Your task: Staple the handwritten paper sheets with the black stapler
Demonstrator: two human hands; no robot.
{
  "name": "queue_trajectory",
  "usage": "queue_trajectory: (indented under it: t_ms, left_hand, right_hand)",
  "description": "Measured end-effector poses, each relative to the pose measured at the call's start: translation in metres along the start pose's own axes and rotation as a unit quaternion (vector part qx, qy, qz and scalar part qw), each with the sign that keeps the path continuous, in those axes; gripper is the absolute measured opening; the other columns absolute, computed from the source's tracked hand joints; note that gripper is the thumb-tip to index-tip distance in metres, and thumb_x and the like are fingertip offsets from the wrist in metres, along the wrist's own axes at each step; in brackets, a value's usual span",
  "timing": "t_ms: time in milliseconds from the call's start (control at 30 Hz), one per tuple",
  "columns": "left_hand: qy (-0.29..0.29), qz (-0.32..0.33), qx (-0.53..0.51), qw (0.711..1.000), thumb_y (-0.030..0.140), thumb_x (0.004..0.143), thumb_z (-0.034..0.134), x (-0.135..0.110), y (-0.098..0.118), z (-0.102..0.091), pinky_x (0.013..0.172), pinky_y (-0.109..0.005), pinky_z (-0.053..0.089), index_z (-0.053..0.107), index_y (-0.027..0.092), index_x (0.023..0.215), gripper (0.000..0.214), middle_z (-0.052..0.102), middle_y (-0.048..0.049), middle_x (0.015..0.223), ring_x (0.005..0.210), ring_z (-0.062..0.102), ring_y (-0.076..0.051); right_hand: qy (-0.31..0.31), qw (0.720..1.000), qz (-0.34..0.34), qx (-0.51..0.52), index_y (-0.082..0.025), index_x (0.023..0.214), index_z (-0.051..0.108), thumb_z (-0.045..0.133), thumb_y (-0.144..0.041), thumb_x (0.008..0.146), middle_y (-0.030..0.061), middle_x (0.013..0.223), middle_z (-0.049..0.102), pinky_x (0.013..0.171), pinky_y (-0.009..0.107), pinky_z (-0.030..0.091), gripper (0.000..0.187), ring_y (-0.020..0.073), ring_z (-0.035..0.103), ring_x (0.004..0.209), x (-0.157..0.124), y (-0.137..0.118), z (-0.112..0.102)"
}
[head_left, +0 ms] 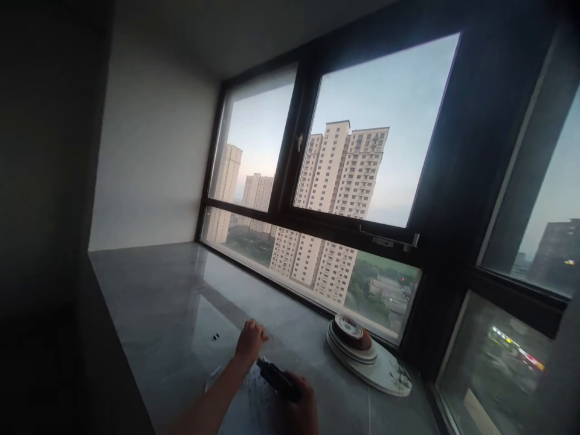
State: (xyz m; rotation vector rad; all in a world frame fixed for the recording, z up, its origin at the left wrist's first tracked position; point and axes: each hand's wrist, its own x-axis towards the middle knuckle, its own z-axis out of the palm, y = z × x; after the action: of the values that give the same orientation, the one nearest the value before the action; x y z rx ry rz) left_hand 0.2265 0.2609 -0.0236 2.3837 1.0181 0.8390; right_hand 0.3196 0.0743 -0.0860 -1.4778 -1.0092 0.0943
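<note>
My left hand (249,339) rests on the grey stone window ledge (167,296) with its fingers curled into a loose fist; whether it holds anything I cannot make out. My right hand (299,409), low in the view, grips a dark elongated tool (276,377) that points up and left toward the left hand. Under both hands lies a pale sheet or bag (247,402) flat on the ledge. A tiny dark object (216,336) sits on the ledge left of the left hand.
A stack of round discs (352,339) lies on a larger white round plate (385,374) at the right, close to the window. The dark-framed window (312,223) runs along the ledge's far edge. A white wall (149,163) closes the left end.
</note>
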Motion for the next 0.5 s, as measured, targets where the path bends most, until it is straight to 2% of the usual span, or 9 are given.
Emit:
queue_trajectory:
  t_ms: [133, 267, 367, 433, 500]
  left_hand:
    - [-0.032, -0.017, 0.003, 0.999, 0.015, 0.087, 0.062, 0.016, -0.008, 0.026, 0.092, -0.032, 0.044, 0.075, 0.016, 0.091, 0.014, 0.066, -0.0115, 0.105, 0.106, 0.059, -0.023]
    - [-0.053, -0.023, 0.016, 0.998, 0.009, 0.086, 0.061, 0.019, -0.011, 0.042, 0.088, -0.029, 0.043, 0.077, 0.016, 0.094, 0.02, 0.071, -0.0118, 0.096, 0.102, 0.062, -0.022]
    - [-0.047, -0.008, 0.032, 0.998, 0.006, 0.085, 0.06, 0.019, -0.008, 0.042, 0.09, -0.032, 0.044, 0.079, 0.015, 0.09, 0.021, 0.072, -0.0143, 0.097, 0.106, 0.061, -0.025]
    - [-0.028, 0.004, 0.036, 0.999, 0.005, 0.084, 0.06, 0.016, -0.003, 0.035, 0.095, -0.034, 0.043, 0.079, 0.015, 0.094, 0.024, 0.07, -0.0158, 0.108, 0.113, 0.058, -0.027]
    - [0.004, 0.012, 0.027, 1.0, 0.005, 0.086, 0.057, 0.012, 0.002, 0.019, 0.101, -0.036, 0.042, 0.077, 0.016, 0.104, 0.03, 0.065, -0.0153, 0.124, 0.119, 0.054, -0.027]
  right_hand:
    - [-0.02, 1.0, 0.019, 0.003, -0.019, 0.096, 0.082, 0.059, -0.017, 0.062, 0.0108, 0.086, 0.077, 0.078, 0.038, 0.055, 0.041, 0.0294, 0.07, 0.081, -0.006, -0.018, -0.005]
    - [-0.011, 0.999, 0.052, 0.004, -0.02, 0.098, 0.082, 0.057, -0.013, 0.059, 0.0101, 0.09, 0.075, 0.08, 0.038, 0.053, 0.046, 0.0298, 0.07, 0.084, -0.007, -0.014, -0.007]
    - [-0.002, 0.998, 0.057, 0.012, -0.02, 0.097, 0.082, 0.056, -0.011, 0.058, 0.0093, 0.088, 0.075, 0.078, 0.038, 0.053, 0.048, 0.03, 0.07, 0.082, -0.007, -0.01, -0.006]
    - [-0.002, 0.999, 0.05, 0.017, -0.02, 0.095, 0.082, 0.054, -0.01, 0.056, 0.0087, 0.087, 0.075, 0.078, 0.037, 0.053, 0.049, 0.0301, 0.07, 0.082, -0.007, -0.011, -0.005]
    - [0.0, 0.999, 0.043, 0.021, -0.021, 0.094, 0.082, 0.055, -0.01, 0.056, 0.008, 0.086, 0.075, 0.078, 0.037, 0.054, 0.049, 0.0302, 0.07, 0.082, -0.006, -0.014, -0.004]
